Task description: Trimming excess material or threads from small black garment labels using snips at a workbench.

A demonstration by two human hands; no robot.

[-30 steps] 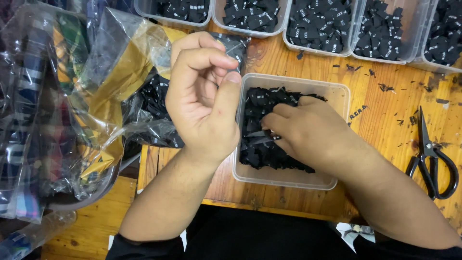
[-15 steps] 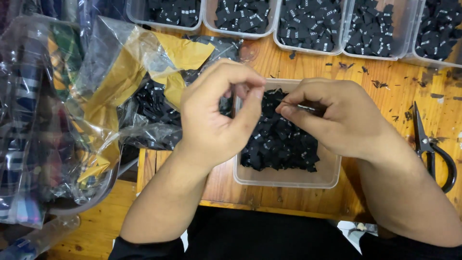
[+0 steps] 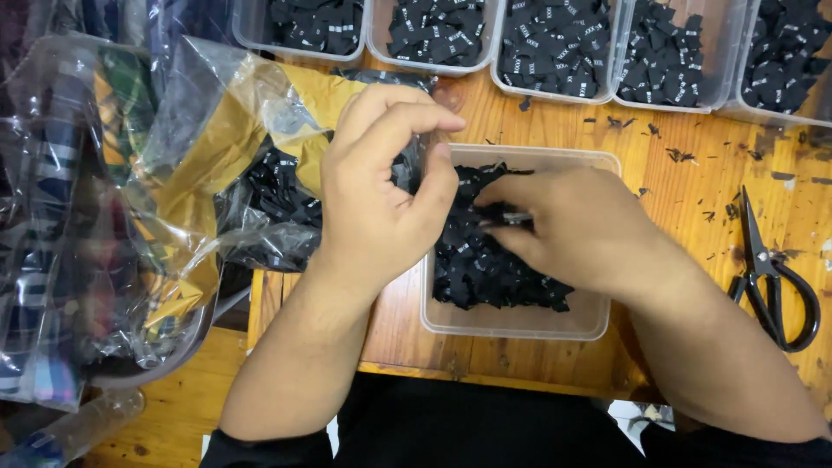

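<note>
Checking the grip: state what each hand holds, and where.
Right hand pinches a small black fabric label by its end, over the clear plastic tub. Left hand: cannot tell.

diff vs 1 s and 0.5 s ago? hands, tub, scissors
The right hand lifted out of the black labels and now pinches a small metal tool at the fingertips. The left hand dropped closer to it over the clear tub. The tub, scissors and plastic bags stayed put.
</note>
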